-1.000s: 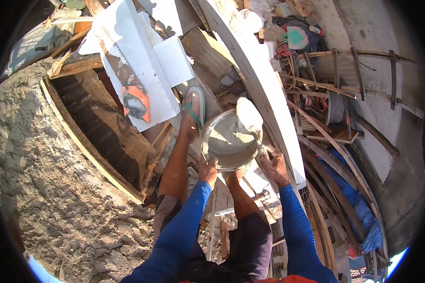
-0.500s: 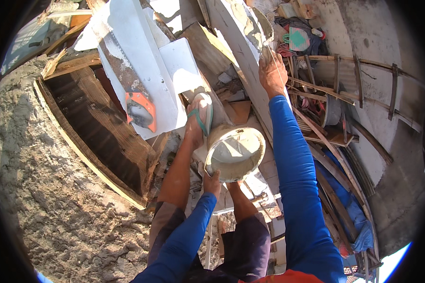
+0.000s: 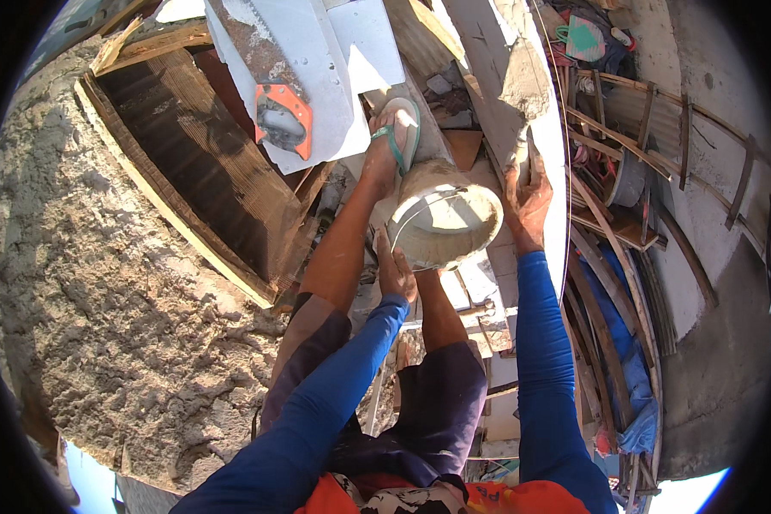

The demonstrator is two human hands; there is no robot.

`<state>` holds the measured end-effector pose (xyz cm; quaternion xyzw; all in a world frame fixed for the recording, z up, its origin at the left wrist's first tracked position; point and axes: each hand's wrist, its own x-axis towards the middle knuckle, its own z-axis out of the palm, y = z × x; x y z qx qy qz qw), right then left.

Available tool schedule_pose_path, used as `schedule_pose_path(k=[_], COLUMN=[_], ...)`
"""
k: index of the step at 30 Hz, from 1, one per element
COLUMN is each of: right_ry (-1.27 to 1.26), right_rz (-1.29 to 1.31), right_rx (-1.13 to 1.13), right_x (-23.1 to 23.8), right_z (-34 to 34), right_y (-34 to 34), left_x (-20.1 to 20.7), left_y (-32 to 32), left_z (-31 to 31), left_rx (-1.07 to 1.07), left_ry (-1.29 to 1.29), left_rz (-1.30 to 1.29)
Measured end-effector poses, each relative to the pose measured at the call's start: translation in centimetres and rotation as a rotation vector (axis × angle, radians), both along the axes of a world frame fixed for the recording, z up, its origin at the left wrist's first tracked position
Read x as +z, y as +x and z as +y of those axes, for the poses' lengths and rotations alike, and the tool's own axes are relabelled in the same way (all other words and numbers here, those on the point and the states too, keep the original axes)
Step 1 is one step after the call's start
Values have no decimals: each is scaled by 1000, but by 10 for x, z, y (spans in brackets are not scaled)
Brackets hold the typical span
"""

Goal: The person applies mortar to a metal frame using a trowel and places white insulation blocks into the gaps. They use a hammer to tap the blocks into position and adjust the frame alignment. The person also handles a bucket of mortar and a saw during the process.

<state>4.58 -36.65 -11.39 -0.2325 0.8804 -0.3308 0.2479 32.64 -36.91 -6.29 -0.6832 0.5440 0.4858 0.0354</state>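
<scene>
Close in, the left hand touches the near-left rim of a tilted bucket, its grip unclear; right of the bucket, the right hand clasps a mortar-caked trowel; farther off, left of the bucket, lies an orange-handled saw.

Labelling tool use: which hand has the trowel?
The right hand, fingers around the handle of the mortar-smeared trowel. The left hand has no tool; it's at the bucket's rim.
</scene>
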Motion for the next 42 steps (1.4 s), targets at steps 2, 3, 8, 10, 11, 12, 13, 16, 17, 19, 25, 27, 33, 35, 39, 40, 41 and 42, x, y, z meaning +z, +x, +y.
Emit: schedule_pose_path(k=[2,3,8,10,11,12,13,16,17,19,25,27,33,35,39,40,41,42], right_ry=[117,187,435,376,355,335,214,5,81,227,-340,-128,-9,-41,260,267,112,140], right_rz=[-69,-113,-377,-501,-482,-462,-402,-283,-405,-654,-1022,-976,-779,-824,-597,-702,-785,-783], right_rx=[-32,-37,147,128,178,235,254,315,217,30,-734,-609,-834,-1007,-783,-903,-1064,-1146], right_x=[62,90,164,154,142,124,104,67,74,98,220,246,248,231,185,185,173,173], right_z=[56,84,179,172,169,167,171,174,185,198,253,273,339,358,412,408,416,406], right_y=[52,75,134,133,132,128,129,125,127,123,142,144,218,246,291,281,295,296], left_x=[6,17,49,61,69,78,86,126,143,166,195,202,210,225,232,221,209,195], left_y=[-4,-7,-40,-60,-71,-83,-90,-103,-108,-98,-66,-59,-20,1,8,6,2,-2], left_z=[12,21,54,56,56,53,52,65,72,90,172,193,237,249,203,183,160,136], left_rx=[-215,-221,219,106,55,-9,-54,3,-37,-119,-452,-427,-655,-741,-832,-831,-829,-829], left_ry=[-249,-201,161,78,32,-2,49,221,184,280,342,489,806,858,936,823,697,572], left_rz=[-102,-118,179,159,144,108,132,208,208,253,359,394,261,107,51,89,121,156])
